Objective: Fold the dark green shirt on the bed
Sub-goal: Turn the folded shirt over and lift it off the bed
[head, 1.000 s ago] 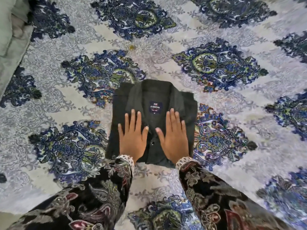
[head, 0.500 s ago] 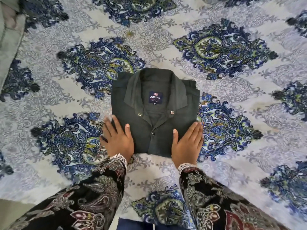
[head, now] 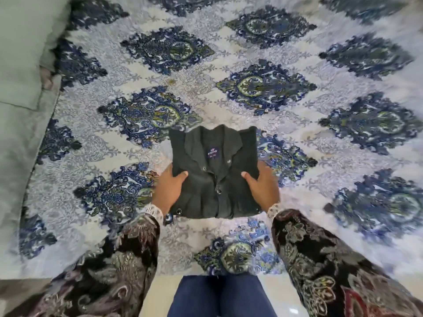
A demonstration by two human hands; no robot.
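Dark green cloth sits pinched in my grip: left hand (head: 168, 191) and right hand (head: 263, 188) clamp the folded shirt (head: 215, 172) at its sides, thumbs on top, fingers hidden beneath. It sits over the patterned bed (head: 206, 88), collar pointing away from me, label blurred.

The folded shirt (head: 215, 172) is dark green, with a small navy label (head: 212, 152) inside the collar and silvery snaps down its front. The bedspread (head: 251, 53) is pale grey-white, strewn with navy diamond medallions touched with olive and yellow. Both sleeves (head: 320, 259) are black with paisley in grey, cream and red, edged in white lace. At far left lies plain grey-green fabric (head: 20, 65). The near trousers (head: 219, 296) are dark blue.
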